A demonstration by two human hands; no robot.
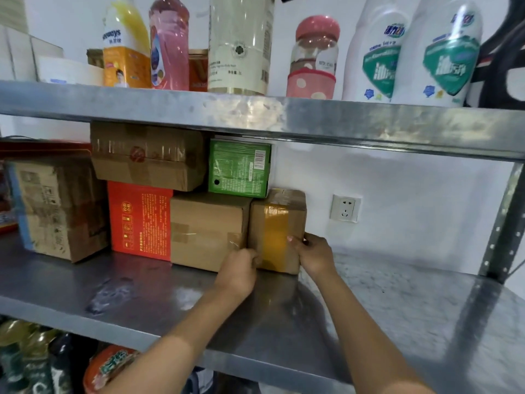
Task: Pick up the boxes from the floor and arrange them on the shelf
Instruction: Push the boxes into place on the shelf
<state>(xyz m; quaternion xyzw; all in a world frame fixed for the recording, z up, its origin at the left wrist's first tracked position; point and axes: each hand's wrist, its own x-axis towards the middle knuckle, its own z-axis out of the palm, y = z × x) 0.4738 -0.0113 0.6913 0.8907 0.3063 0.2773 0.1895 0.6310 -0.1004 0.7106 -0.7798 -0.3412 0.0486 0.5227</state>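
A small cardboard box with a yellow tape band (277,223) stands on the metal middle shelf (142,294), at the right end of a row of boxes. My left hand (238,268) grips its lower left corner and my right hand (314,255) grips its right edge. To its left stand a plain brown box (207,226), a red box (140,220) and a worn brown box (56,209). A green box (240,167) and a taped brown box (147,156) lie on top of the row.
The upper shelf (284,115) carries bottles and a pink jar (314,58) close above the stacked boxes. A wall socket (345,207) sits behind bare shelf surface to the right. A shelf upright (502,223) stands far right. Packaged goods fill the level below.
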